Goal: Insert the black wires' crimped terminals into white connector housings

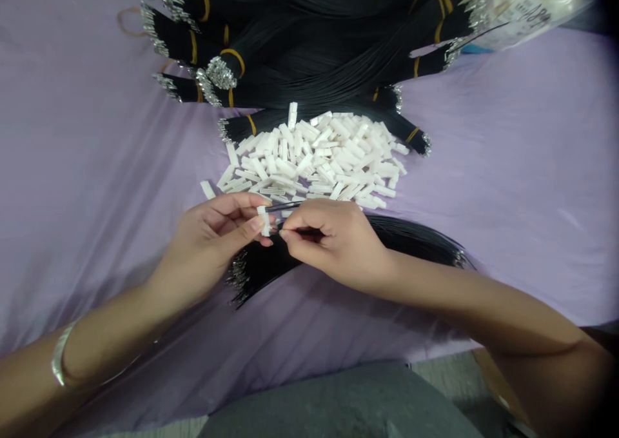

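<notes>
Between the thumb and fingers of my left hand is a white plastic connector housing, held upright. Black wires run from its upper part to the right, behind my right hand. My right thumb and forefinger pinch a thin black wire close to the lower end of the housing. How far that wire's tip reaches into the housing is too small to tell. Under both hands lies a loose bundle of black wires with metal terminals at its ends.
A heap of white connector housings lies just beyond my hands. Behind it are stacked several bundles of black wires, tied with yellow bands. A clear plastic bag stands at the back right. Everything rests on a purple cloth.
</notes>
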### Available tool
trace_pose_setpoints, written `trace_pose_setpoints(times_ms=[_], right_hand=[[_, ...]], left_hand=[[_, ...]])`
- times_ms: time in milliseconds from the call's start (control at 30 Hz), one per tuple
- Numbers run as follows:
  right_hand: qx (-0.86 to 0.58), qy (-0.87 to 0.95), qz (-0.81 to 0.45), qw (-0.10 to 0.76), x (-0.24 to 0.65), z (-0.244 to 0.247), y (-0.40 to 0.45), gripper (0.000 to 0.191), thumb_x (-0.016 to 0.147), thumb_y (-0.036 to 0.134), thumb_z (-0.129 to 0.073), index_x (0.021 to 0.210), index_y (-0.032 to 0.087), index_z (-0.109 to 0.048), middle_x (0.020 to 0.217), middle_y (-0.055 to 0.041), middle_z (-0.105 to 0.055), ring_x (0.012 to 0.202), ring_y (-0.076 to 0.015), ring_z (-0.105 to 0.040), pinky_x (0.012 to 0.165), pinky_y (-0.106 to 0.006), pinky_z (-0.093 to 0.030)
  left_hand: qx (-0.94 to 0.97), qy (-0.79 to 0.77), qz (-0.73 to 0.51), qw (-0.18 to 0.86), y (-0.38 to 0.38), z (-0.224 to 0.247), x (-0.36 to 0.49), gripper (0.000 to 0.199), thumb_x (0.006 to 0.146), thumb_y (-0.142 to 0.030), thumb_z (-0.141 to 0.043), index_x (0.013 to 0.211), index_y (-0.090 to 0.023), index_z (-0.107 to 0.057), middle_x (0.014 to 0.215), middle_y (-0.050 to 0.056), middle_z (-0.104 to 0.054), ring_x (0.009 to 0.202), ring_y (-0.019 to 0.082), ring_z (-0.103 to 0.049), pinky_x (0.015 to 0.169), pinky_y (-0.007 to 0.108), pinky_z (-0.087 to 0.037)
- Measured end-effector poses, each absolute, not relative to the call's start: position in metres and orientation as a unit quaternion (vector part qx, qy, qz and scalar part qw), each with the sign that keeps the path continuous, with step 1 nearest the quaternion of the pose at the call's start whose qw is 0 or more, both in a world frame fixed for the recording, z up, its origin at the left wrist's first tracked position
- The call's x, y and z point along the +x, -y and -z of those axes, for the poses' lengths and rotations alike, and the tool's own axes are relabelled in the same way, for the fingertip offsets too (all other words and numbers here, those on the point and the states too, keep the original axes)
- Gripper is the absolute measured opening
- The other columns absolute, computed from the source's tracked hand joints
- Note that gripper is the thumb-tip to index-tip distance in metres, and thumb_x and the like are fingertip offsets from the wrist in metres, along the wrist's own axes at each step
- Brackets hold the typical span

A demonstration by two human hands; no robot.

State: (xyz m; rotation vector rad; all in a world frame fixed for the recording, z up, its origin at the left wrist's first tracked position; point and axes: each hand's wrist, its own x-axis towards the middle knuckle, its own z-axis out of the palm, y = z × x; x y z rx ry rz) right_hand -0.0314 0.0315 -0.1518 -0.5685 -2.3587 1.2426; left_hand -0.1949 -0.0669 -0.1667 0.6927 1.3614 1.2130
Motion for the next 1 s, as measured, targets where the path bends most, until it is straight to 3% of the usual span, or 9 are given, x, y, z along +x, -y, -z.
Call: trace_pose_setpoints(times_ms=[167,333,533,1000], right_hand=[[-0.198,0.842,-0.454,0.215,-0.030,0.150,-0.031,0.007,0.073,0.005,-0.059,0.068,0.007,-0.063,0.062,0.0018,-0.053,0.060,-0.0032,-0.046,0.060,-0.015,-0.036],[-0.183,0.840,-0.456,0.230,-0.027,0.142,-0.039,0.014,0.083,0.012,-0.055,0.082,0.006,-0.067,0.069,-0.0017,-0.058,0.065,-0.0045,-0.050,0.064,-0.016,-0.039],[-0.169,0.866,-0.444,0.157,-0.026,0.137,-0.045,0.009,0.074,0.004,-0.057,0.069,0.007,-0.064,0.063,0.0009,-0.055,0.061,-0.0029,-0.047,0.059,-0.014,-0.036],[-0.158,0.875,-0.420,0.183,-0.030,0.146,-0.038,0.013,0.078,0.009,-0.054,0.067,0.011,-0.059,0.063,0.0013,-0.051,0.061,-0.0052,-0.045,0.059,-0.017,-0.035]], left_hand=[[0.280,-0.584,-0.511,0.565,0.066,0.165,-0.194,0.021,0.078,-0.023,-0.068,0.099,-0.019,-0.065,0.079,0.001,-0.064,0.067,0.008,-0.061,0.066,0.017,-0.050],[0.236,-0.571,-0.533,0.578,0.064,0.161,-0.193,0.021,0.075,-0.021,-0.070,0.096,-0.017,-0.067,0.076,0.000,-0.065,0.065,0.009,-0.062,0.065,0.016,-0.051],[0.246,-0.580,-0.526,0.572,0.064,0.164,-0.194,0.021,0.075,-0.022,-0.070,0.096,-0.021,-0.069,0.085,0.002,-0.067,0.069,0.010,-0.063,0.067,0.019,-0.052],[0.298,-0.590,-0.498,0.561,0.065,0.164,-0.194,0.021,0.077,-0.025,-0.068,0.098,-0.023,-0.067,0.083,0.001,-0.065,0.069,0.010,-0.062,0.069,0.020,-0.051]])
